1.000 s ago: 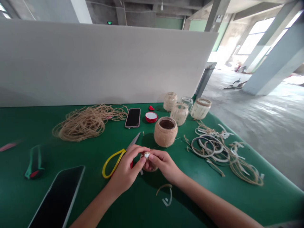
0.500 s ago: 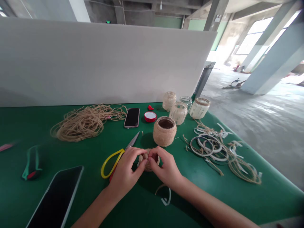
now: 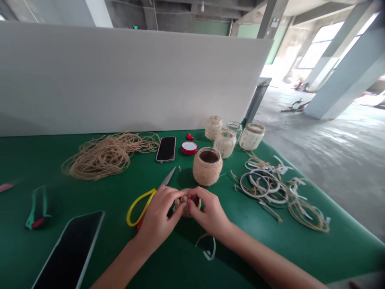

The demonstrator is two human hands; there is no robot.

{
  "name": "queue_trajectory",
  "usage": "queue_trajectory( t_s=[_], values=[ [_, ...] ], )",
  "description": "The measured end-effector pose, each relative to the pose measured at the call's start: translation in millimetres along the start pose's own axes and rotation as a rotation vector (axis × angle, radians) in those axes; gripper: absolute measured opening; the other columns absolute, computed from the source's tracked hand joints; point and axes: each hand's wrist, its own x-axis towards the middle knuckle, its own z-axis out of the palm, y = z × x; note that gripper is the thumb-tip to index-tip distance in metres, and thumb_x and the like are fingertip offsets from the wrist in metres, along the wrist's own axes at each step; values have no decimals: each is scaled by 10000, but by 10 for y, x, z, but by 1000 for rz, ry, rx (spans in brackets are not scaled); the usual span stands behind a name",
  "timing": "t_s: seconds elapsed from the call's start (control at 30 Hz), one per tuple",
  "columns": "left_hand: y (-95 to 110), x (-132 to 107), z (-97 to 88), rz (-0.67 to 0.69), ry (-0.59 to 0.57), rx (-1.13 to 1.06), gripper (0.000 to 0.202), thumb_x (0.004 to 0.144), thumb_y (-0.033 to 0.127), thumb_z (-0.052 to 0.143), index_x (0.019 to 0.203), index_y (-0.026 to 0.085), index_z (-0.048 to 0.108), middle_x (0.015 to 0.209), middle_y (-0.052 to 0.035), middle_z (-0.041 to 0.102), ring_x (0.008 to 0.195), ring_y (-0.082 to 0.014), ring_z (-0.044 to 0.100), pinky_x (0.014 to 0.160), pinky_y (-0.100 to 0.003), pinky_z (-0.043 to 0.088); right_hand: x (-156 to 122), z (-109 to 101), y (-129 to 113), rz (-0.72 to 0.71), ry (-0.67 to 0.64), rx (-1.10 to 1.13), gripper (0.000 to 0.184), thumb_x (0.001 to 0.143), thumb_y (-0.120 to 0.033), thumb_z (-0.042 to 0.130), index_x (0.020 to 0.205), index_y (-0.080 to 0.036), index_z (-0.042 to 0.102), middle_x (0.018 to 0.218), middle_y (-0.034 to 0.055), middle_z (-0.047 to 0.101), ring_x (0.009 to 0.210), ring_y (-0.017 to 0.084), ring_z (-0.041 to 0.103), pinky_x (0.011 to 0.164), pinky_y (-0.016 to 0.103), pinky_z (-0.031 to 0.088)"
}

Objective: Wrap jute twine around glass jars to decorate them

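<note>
A small round piece wrapped in twine (image 3: 187, 213) lies between my hands, with a little twine lump in its middle. My left hand (image 3: 164, 208) is closed, its thumb and fingers pinching at the left part of the piece. From the other side my right hand (image 3: 210, 210) also pinches it, fingertips nearly meeting the left ones. The fingers hide much of the piece. Just beyond stands a twine-covered jar (image 3: 207, 170) with an open dark mouth. By my left hand lie scissors with yellow handles (image 3: 132, 210), their blades pointing away.
Loose twine (image 3: 102, 156) is heaped at the left back beside a phone (image 3: 166, 149). A red-rimmed lid (image 3: 189, 148) and several glass jars (image 3: 225, 142) stand behind. Rings and twine scraps (image 3: 267, 186) lie right. A dark tablet-like device (image 3: 72, 249) and green-handled tool (image 3: 38, 206) are left.
The whole view has shifted very slightly. Both hands keep the same pinch on the twine-wrapped piece, and nothing else has visibly moved.
</note>
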Motion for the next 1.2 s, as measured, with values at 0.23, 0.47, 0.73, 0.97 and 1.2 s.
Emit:
queue_trajectory(
  t_s=[0.23, 0.47, 0.73, 0.97, 1.2],
  values=[
    [10, 2, 11, 56, 28, 23, 208, 824, 141, 486, 1026, 187, 512, 905, -60, 591, 884, -195, 533, 799, -352, 438, 8, 2, -8, 1, -3, -20, 68, 752, -153, 480, 722, -186, 530, 709, 8, 575, 628, 114, 498, 574, 211, 407],
    [23, -3, 34, 84, 31, 20, 184, 830, 133, 481, 1005, 181, 511, 893, -63, 585, 878, -194, 533, 781, -348, 441, -2, 19, 3, -1, 6, -22, 75, 728, -130, 466, 688, -186, 498, 691, -1, 552, 612, 108, 472, 575, 214, 395],
    [40, 3, 40, 73, 10, -7, 202, 832, 132, 479, 1026, 186, 500, 918, -67, 582, 901, -200, 527, 791, -350, 438, 4, 15, -8, 63, 14, 84, 76, 708, -122, 467, 665, -182, 487, 657, -21, 536, 577, 91, 454, 536, 192, 380],
    [11, -7, 20, -38, -46, -52, 177, 866, 202, 435, 1025, 187, 509, 960, -84, 584, 923, -206, 523, 825, -369, 432, 1, 6, -35, 91, -3, 160, 75, 734, -146, 466, 708, -176, 529, 660, -13, 568, 579, 94, 481, 544, 197, 395],
    [-4, -24, 34, 9, -35, -37, 215, 850, 155, 455, 1058, 194, 494, 969, -74, 574, 943, -204, 515, 837, -365, 431, 5, 20, -10, 118, -12, 162, 40, 702, -149, 499, 695, -175, 528, 628, -23, 540, 558, 89, 450, 531, 194, 382]
  ],
)
